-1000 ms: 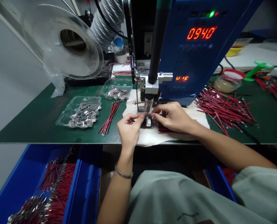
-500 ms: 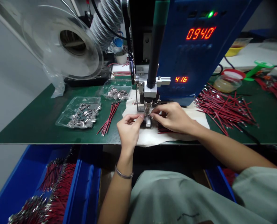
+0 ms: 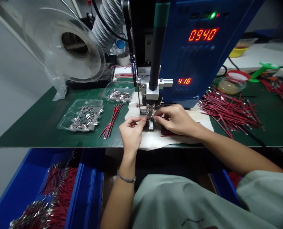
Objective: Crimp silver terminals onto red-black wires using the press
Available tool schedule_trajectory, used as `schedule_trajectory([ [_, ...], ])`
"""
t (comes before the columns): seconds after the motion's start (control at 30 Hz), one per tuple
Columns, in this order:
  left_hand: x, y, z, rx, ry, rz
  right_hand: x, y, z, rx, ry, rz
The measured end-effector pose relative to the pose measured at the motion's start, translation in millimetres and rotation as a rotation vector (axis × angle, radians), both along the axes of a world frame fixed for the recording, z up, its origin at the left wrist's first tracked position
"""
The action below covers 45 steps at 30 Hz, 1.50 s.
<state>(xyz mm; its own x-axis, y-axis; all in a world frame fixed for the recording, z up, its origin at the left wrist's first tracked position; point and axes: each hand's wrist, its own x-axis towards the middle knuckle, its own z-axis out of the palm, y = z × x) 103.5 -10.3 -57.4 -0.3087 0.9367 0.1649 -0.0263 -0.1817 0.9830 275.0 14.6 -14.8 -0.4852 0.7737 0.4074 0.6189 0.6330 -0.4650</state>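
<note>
While left hand (image 3: 131, 133) and right hand (image 3: 177, 120) flank metal block (image 3: 151, 125) beneath coiled spring (image 3: 150, 109), thumbs and forefingers stand close together; whether pinching any small part, cannot tell, fingertips hide it. Step looks like positioning work under press head (image 3: 152, 93); next move calls for steady hands, skin clear of spring. Under right hand, red wires (image 3: 166, 132) on white cloth (image 3: 153, 142). Spring and blue machine (image 3: 179, 63) leave little room beyond. Farther left: wire bundle (image 3: 111, 121), metal pieces (image 3: 89, 118) in clear tray (image 3: 71, 108); farther right: loose wire pile (image 3: 228, 111).
</note>
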Motion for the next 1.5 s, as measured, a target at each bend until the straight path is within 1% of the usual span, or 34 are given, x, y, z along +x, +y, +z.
schedule_trajectory([
  [0.33,1,0,2.6,-0.016,-0.018,-0.007,0,-1,-0.6,0.005,0.001,0.004],
  [0.5,1,1,1.5,0.010,-0.019,-0.010,0,1,-1.5,0.016,-0.004,0.007],
  [0.83,0,-1,1.9,0.018,-0.009,-0.026,4,4,-3.8,0.042,0.037,0.078],
  [1.0,0,-1,3.1,0.005,-0.019,-0.029,6,5,-2.9,0.050,0.046,0.140],
  [1.23,-5,-7,5.6,-0.030,0.101,-0.026,8,6,-0.5,0.084,-0.074,0.208],
  [1.4,-7,-9,3.2,-0.026,0.135,-0.027,10,8,-1.7,0.078,-0.059,0.191],
  [1.5,-7,-9,1.3,-0.021,0.154,-0.014,11,9,-2.0,0.075,-0.039,0.210],
])
